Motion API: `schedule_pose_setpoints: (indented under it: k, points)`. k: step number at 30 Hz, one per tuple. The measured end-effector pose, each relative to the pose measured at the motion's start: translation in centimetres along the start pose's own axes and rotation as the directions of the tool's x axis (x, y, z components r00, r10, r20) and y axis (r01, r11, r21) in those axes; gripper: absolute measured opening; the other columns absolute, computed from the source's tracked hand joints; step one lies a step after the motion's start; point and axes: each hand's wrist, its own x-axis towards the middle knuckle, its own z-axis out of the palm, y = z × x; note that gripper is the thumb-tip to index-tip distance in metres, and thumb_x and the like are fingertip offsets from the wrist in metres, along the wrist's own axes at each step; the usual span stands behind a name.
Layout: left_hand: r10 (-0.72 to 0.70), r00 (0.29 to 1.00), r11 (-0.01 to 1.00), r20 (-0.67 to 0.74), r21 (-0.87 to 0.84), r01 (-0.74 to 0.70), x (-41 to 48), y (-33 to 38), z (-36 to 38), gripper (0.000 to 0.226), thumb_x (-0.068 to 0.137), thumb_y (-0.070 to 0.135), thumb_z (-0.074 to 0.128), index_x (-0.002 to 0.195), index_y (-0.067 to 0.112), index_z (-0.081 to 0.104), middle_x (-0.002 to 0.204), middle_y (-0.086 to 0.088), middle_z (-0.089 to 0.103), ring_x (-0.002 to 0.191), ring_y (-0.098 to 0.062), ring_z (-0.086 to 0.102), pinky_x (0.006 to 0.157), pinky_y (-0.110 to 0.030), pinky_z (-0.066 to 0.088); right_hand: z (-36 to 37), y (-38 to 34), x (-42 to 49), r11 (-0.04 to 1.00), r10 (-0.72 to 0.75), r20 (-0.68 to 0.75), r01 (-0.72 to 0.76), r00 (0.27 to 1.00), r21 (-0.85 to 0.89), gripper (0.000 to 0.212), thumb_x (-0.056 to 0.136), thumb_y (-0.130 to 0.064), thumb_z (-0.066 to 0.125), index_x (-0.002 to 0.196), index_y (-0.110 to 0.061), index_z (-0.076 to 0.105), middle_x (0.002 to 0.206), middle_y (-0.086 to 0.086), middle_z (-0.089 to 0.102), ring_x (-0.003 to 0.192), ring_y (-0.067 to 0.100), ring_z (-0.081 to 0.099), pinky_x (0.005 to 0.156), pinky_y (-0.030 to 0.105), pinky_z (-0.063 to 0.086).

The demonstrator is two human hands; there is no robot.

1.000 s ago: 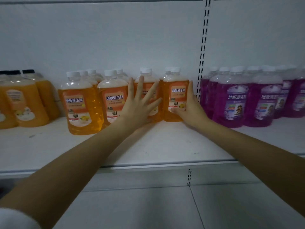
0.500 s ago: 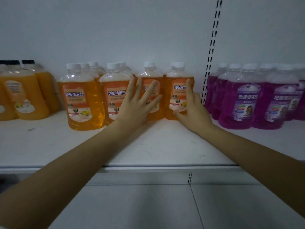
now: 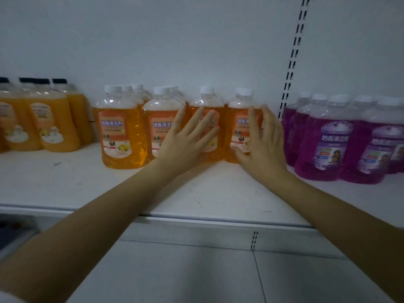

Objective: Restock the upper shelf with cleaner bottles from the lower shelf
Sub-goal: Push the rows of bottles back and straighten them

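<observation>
Bottles of orange cleaner (image 3: 119, 136) with white caps stand on the white shelf (image 3: 65, 182) in four columns. In the head view we count four in the front row. Behind them are more caps: two behind the first, and at least one behind the second and behind the fourth.

Our left hand (image 3: 185, 141) lies flat on the front of the third bottle (image 3: 207, 103), with fingers straight and spread apart, gripping nothing. Our right hand (image 3: 264, 141) touches the fourth bottle (image 3: 238, 130) with straight fingers on its front and right side and the thumb low near its base; it is not closed around it.

At the left stand at least three black-capped bottles (image 3: 52, 123), with a gap between them and the first column. At the right, just past the slotted upright (image 3: 293, 57), stand purple bottles (image 3: 328, 145); we count about six caps, some blurred. A broad strip of shelf surface lies between the front row and the front edge (image 3: 196, 216).
</observation>
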Motion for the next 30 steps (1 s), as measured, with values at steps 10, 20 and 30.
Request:
schedule_pose_setpoints:
  k: [10, 20, 30]
  points:
    - [-0.184, 0.975, 0.958, -0.121, -0.243, 0.151, -6.2, -6.7, 1.0, 0.053, 0.094, 0.042, 0.037, 0.142, 0.020, 0.035, 0.150, -0.018, 0.027, 0.138, -0.037, 0.023, 0.109, -0.058, 0.014, -0.8, -6.4, 0.8, 0.906, -0.332, 0.212, 0.248, 0.919, 0.342, 0.095, 0.083, -0.048, 0.058, 0.143, -0.038, -0.015, 0.153, -0.009, -0.006, 0.140, 0.021, 0.011, 0.109, 0.040, 0.024]
    - [-0.380, 0.892, 0.539, 0.245, -0.725, 0.429, -9.3, -12.7, 4.6, 0.090, 0.083, 0.055, 0.055, 0.139, 0.039, -0.014, 0.155, -0.010, -0.016, 0.143, -0.033, 0.007, 0.109, -0.045, 0.024, 1.5, -12.4, 1.1, 0.917, -0.188, 0.197, 0.100, 0.962, 0.387, 0.097, 0.084, -0.043, 0.059, 0.125, -0.058, -0.028, 0.149, -0.019, -0.021, 0.138, 0.021, 0.024, 0.101, 0.039, 0.039]
    - [-0.336, 0.902, 0.144, 0.272, -0.931, 0.335, -9.3, -12.9, 6.5, 0.107, 0.075, 0.026, 0.075, 0.136, 0.046, -0.010, 0.151, -0.013, 0.007, 0.113, -0.006, 0.031, 0.085, -0.012, 0.036, 1.5, -14.1, 0.5, 0.948, -0.130, 0.175, 0.071, 0.976, 0.312, 0.095, 0.085, -0.037, 0.061, 0.128, -0.053, -0.022, 0.152, -0.010, -0.020, 0.138, 0.020, 0.018, 0.096, 0.031, 0.039]
